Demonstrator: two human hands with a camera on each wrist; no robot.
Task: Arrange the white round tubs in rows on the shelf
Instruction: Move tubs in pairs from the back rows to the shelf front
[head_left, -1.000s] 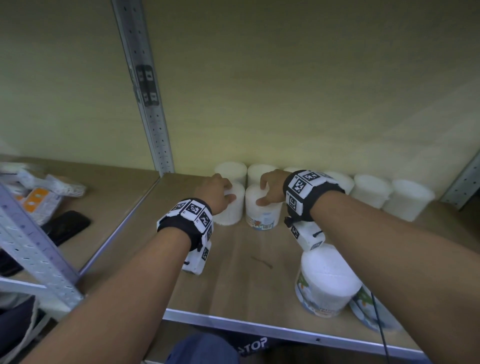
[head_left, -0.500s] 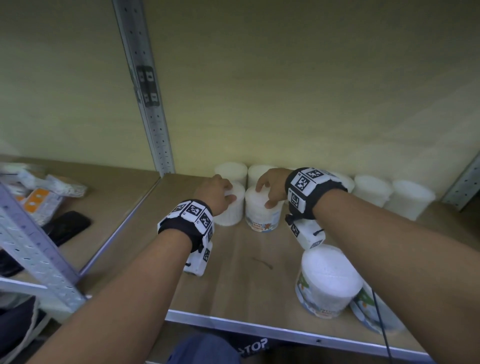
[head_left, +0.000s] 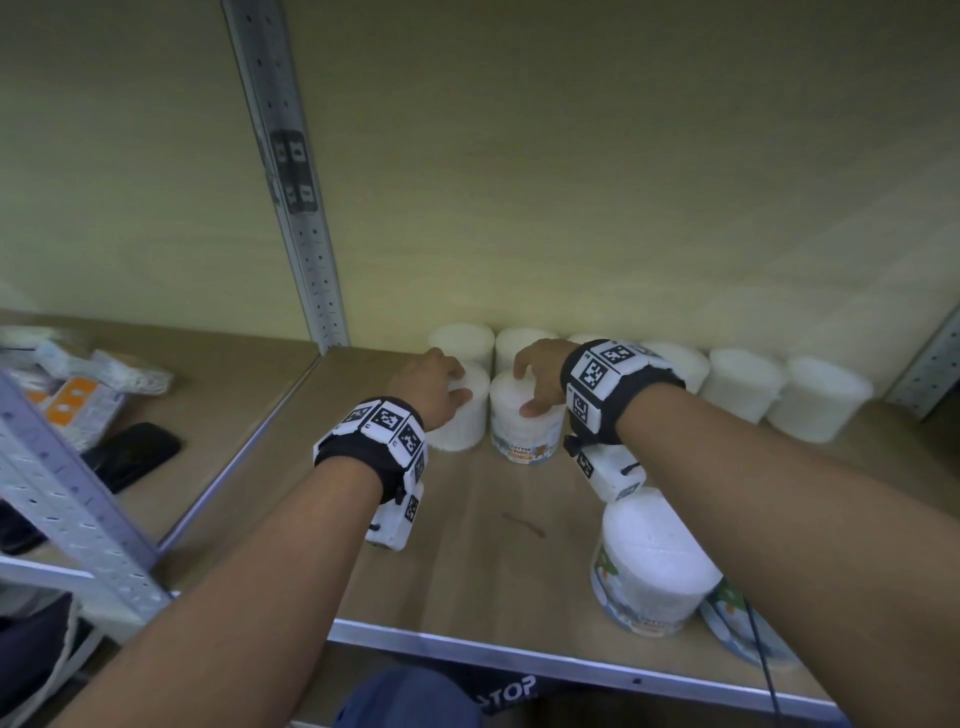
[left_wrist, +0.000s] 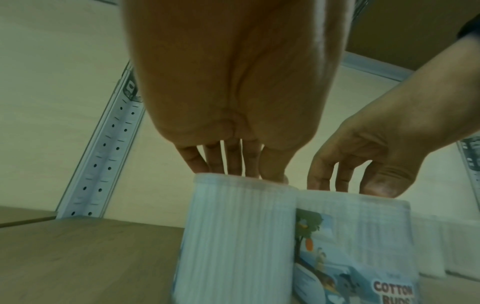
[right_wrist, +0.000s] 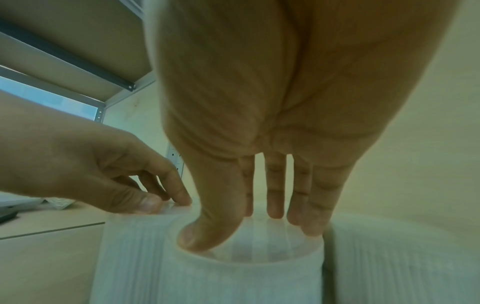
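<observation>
Head view: white round tubs, ribbed cylinders with flat lids, stand on the wooden shelf (head_left: 467, 545); the left hand (head_left: 431, 384) rests fingertips on the plain tub (head_left: 462, 415), the right hand (head_left: 540, 371) curls over the labelled tub (head_left: 524, 426) touching beside it (back row of tubs (head_left: 743, 384) just beyond the fingers). Left wrist view: left hand (left_wrist: 233, 102) fingers nearly straight, tips on the plain tub (left_wrist: 233, 242) lid, gripping nothing. Right wrist view: right hand (right_wrist: 272, 144) thumb and fingers (right_wrist: 275, 195) bent onto the labelled tub (right_wrist: 246, 273) lid rim.
</observation>
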